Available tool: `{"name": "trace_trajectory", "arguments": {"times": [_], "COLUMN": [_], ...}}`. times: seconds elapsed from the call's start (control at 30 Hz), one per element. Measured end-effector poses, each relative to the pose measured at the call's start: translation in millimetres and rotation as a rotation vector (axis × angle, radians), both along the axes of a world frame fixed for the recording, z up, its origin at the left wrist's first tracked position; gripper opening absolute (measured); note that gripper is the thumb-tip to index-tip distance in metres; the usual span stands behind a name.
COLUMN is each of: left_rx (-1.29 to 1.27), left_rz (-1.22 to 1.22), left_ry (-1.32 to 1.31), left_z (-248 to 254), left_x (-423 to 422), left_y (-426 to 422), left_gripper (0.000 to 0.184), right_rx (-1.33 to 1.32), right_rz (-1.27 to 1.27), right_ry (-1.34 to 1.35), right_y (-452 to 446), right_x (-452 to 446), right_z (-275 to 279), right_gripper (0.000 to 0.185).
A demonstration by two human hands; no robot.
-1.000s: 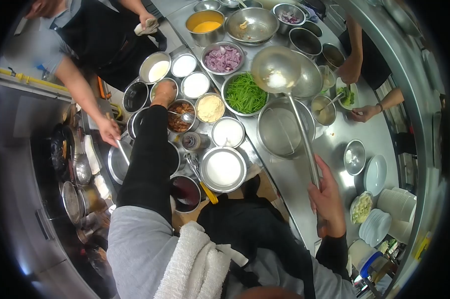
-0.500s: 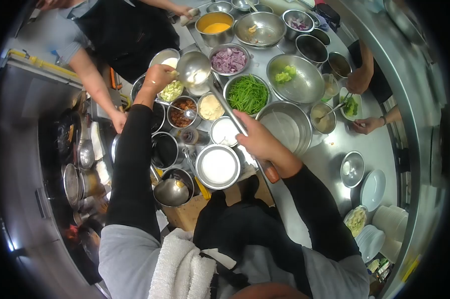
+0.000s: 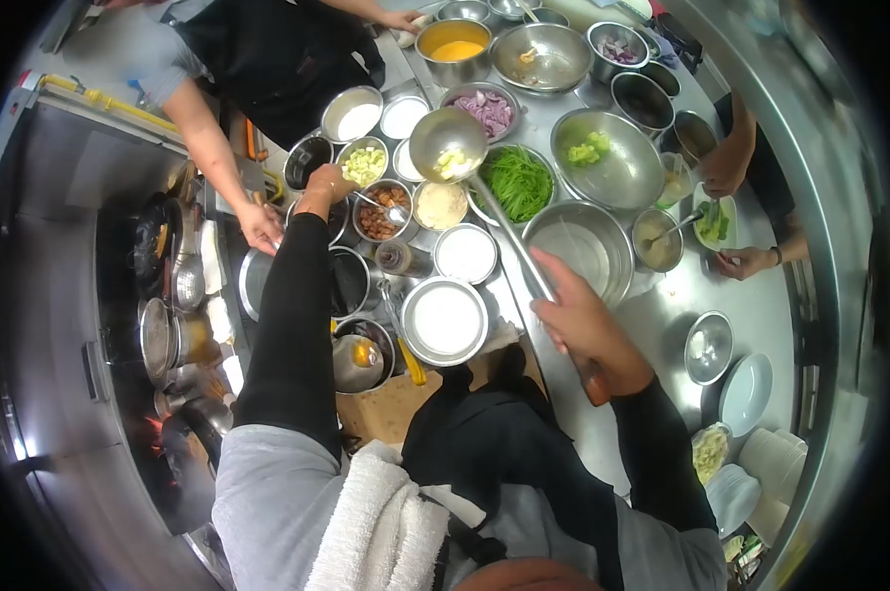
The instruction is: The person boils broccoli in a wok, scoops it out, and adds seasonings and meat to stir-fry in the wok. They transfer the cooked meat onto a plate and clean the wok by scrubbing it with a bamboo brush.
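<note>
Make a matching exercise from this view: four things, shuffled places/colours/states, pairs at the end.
Column 1
1. Ladle
2. Orange liquid
3. Vegetable strips
4. Thick towel

Column 2
a. bright green
b. white and draped
c. gripped in the person's right hand
d. in a deep metal pot

Pairs: 1-c, 2-d, 3-a, 4-b

We note a steel counter (image 3: 652,330) catching white glare, a tan patch of floor (image 3: 394,409), grey metal panels (image 3: 46,394) and a yellow pipe (image 3: 110,100) at left.
</note>
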State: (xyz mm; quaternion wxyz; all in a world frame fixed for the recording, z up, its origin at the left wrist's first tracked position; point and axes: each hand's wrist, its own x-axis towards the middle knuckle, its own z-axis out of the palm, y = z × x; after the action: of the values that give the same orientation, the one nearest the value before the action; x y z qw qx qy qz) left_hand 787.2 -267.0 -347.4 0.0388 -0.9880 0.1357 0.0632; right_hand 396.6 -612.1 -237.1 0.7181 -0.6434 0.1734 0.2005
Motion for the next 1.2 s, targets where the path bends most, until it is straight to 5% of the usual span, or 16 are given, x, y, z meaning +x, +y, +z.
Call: {"name": "trace_trajectory", "arguments": {"times": [0.1, 0.2, 0.3, 0.6, 1.2], "left_rx": [0.034, -0.029, 0.095, -0.099, -0.531], "left_rz": [0.106, -0.069, -0.196, 0.133, 0.363], "left_ry": [0.262, 0.506, 0.359, -0.069, 0.132], "left_z": [6.3, 36.9, 56.6, 31.2, -13.7], "left_x": [1.5, -25.3, -66.2, -124.3, -138.8], "left_y": [2.6, -3.8, -26.2, 1.6, 15.1], "left_gripper": [0.054, 0.040, 0.032, 0.022, 0.025], "right_rx": [-0.047, -0.032, -0.017, 0.024, 0.046], "right_rz": [-0.029, -0.072, -0.099, -0.130, -0.094], "right_ry": [0.029, 0.036, 0.012, -0.013, -0.041], "right_y": [-15.0, -28.2, -38.7, -42.4, -34.3], "right_x": [-18.4, -38.9, -57.1, -88.9, -99.0], "right_z": [17.6, 21.7, 20.1, 29.4, 19.7], "right_gripper": [0.073, 0.073, 0.074, 0.074, 0.075]}}
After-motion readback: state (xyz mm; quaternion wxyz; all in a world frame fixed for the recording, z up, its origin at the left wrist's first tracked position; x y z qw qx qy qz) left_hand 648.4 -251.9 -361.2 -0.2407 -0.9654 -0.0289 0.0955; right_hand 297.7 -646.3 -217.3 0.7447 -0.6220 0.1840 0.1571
